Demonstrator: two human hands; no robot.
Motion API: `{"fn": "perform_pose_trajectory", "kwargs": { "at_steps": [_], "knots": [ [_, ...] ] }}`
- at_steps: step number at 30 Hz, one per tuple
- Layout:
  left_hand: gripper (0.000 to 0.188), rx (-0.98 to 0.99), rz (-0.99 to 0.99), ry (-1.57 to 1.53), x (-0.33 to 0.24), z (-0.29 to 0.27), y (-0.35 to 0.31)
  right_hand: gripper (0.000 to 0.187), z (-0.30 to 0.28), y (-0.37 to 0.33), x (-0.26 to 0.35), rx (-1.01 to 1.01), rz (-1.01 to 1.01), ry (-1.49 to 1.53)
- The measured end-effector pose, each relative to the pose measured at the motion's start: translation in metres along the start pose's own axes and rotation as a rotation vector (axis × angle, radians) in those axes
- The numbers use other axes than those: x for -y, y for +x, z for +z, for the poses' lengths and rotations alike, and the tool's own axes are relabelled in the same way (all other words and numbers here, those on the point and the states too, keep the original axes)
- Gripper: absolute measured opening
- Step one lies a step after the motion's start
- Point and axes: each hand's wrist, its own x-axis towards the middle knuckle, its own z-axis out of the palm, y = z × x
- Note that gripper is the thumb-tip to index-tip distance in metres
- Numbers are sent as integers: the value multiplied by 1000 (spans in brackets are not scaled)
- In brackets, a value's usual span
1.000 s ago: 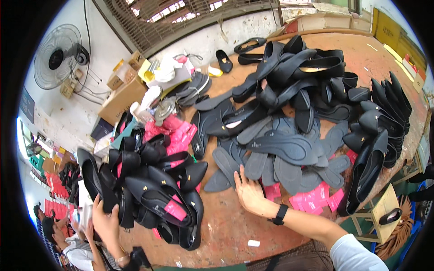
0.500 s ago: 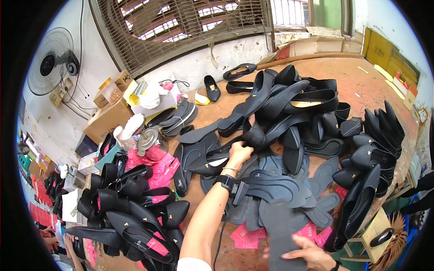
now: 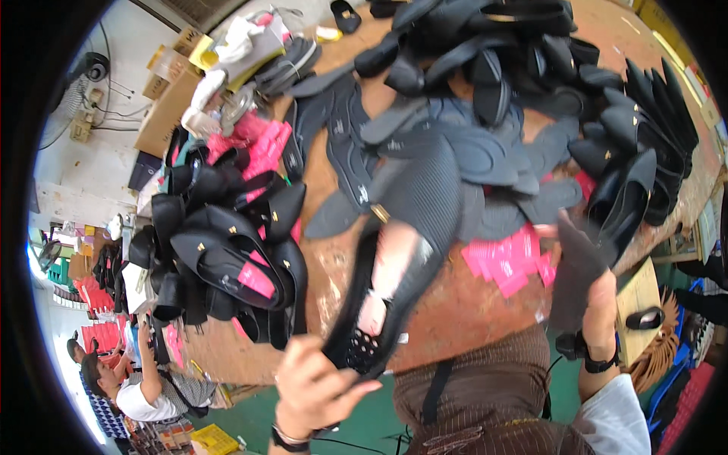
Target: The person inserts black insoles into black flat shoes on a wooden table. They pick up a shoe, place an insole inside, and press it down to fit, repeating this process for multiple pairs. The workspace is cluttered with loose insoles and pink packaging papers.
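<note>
My left hand (image 3: 315, 387), blurred by motion, is closed around the heel end of a black pointed shoe (image 3: 428, 178). The shoe is raised over the table with its opening showing; a pale lining, a dotted heel area and a small gold ornament are visible. At the right, my right hand (image 3: 600, 296) grips a dark grey insole (image 3: 576, 262), held upright and smeared by motion. Behind the raised shoe lie several loose grey insoles (image 3: 485, 155). Pink cards (image 3: 504, 262) are spread between the insoles and the table's near edge.
Black shoes with gold ornaments are heaped at the left (image 3: 220, 243). Another shoe pile (image 3: 470, 53) lies at the back, and shoes stand in a row at the right (image 3: 633, 125). Cardboard boxes (image 3: 171, 98) line the wall. A wooden stool (image 3: 637, 303) stands at right; another person (image 3: 144, 387) is at far left.
My left hand has come from the back pile toward me, bringing a black shoe. My right hand has moved right with the insole. The view has tilted down, showing my lap.
</note>
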Motion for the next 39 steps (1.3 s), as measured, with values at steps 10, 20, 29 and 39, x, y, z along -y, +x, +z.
{"fn": "perform_pose_trajectory", "kwargs": {
  "at_steps": [10, 20, 29, 39],
  "knots": [
    [56, -70, -458, -157, 14, 137, -161, 32, 139, -46, -69, 712, -432, -495],
    [120, -425, -443, -388, 15, 176, -165, 29, 210, -49, -95, 834, -337, -314],
    [48, -394, -510, -421, 17, 167, -160, 34, 225, -53, -121, 1129, -543, -76],
    [22, -518, -688, -495, 7, 173, -148, 30, 194, -60, -87, 848, -439, -606]
  ]
}}
